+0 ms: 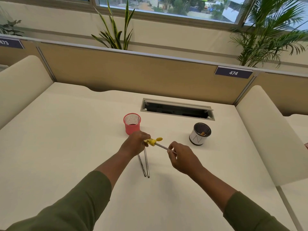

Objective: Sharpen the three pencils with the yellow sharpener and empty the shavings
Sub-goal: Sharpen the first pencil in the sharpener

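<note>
Gripping the yellow sharpener in your left hand, your right hand pinches the pencil, whose long axis points up-left into it.

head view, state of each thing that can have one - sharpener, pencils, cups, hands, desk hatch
yellow sharpener: held in the left hand, pencil inserted
pencil in sharpener: gripped by the right hand
two other pencils: lying side by side on the desk
pink mesh cup: upright, looks empty
black mesh cup: upright, some shavings inside
desk cable hatch: open
</note>
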